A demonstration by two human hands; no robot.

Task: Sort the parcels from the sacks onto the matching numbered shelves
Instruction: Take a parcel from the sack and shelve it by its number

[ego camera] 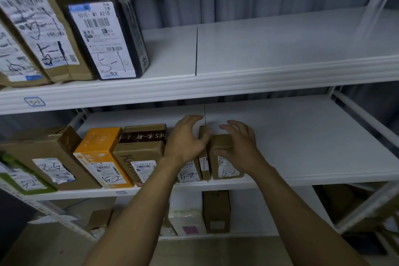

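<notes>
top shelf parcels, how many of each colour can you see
brown: 2, a tall brown parcel and a lower brown parcel cut off by the picture's left edge
black: 1, the black parcel
total: 3 in view
</notes>
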